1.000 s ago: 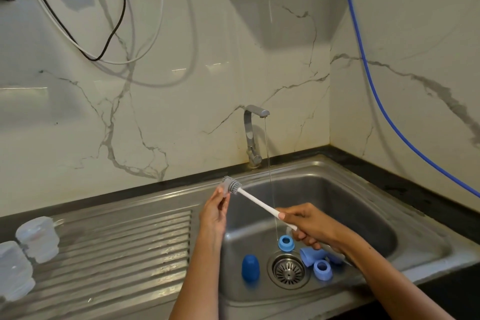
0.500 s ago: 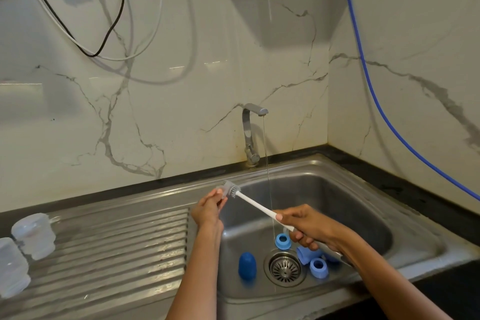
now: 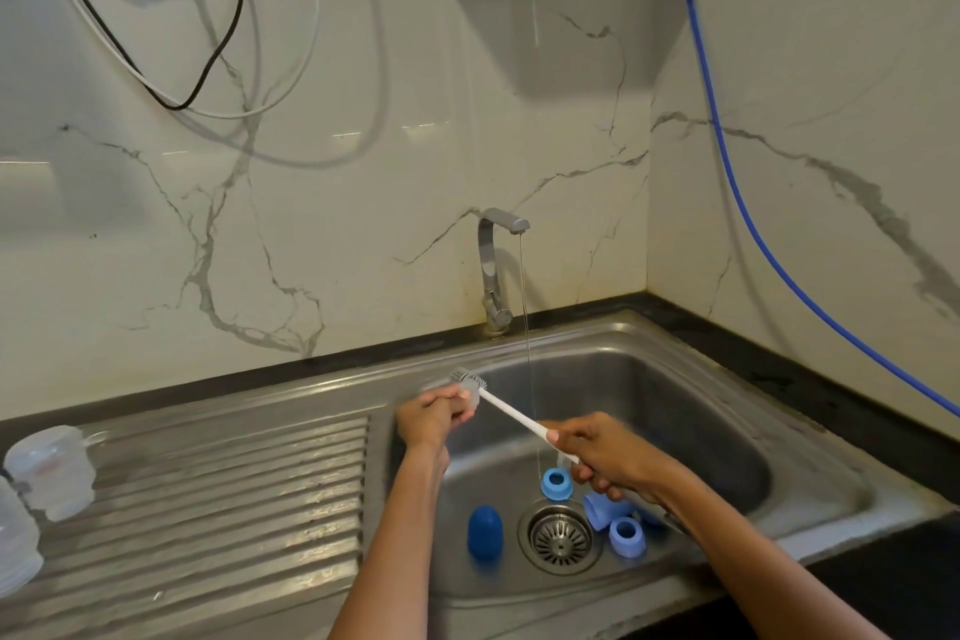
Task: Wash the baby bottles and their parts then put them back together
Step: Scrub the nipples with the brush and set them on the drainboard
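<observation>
Head view: a small clear part, probably a teat (image 3: pixel 470 394), is pinched in the left hand (image 3: pixel 434 418) while the brush (image 3: pixel 511 413) is gripped by its handle in the right hand (image 3: pixel 605 457), its bristles pushed into the part, presumably to scrub inside. Both are held above the sink (image 3: pixel 691 400), so drips are caught. Blue rings (image 3: pixel 557 482) and a blue cap (image 3: pixel 484 533) lie below the hands by the drain (image 3: pixel 560 535). Clear bottles (image 3: pixel 49 470) are set far left of the left hand on the drainboard (image 3: pixel 234 494), likely to drain. A thin stream is run from the tap (image 3: pixel 496 265); marble walls stand behind.
</observation>
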